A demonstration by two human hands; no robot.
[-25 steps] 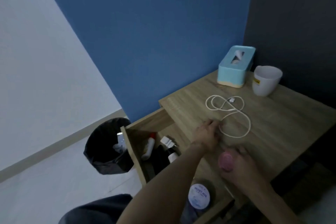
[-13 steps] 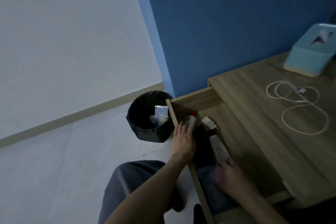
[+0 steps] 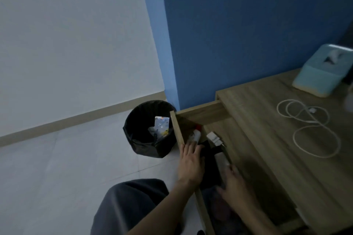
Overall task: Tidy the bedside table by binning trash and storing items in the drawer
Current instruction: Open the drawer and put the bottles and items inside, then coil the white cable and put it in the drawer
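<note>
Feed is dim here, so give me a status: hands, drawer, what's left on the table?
Left hand flat on drawer front edge, holding nothing. Right hand inside drawer, blurred, grip unclear. Cable and tissue box on table. Bin beside drawer.

Bare forearms, no sleeves; grey trousers (image 3: pixel 131 206).

My left hand (image 3: pixel 191 164) rests on the front wall of the drawer (image 3: pixel 176 128), my right hand (image 3: pixel 234 185) inside it at 3 o'clock. Bin (image 3: pixel 147 129) on the floor at 11 o'clock; tube (image 3: pixel 194 134) and charger (image 3: pixel 214 137) in the drawer at 12–1; cable (image 3: pixel 309 129) and tissue box (image 3: pixel 322 74) on the table (image 3: pixel 257 116) at 2.
</note>
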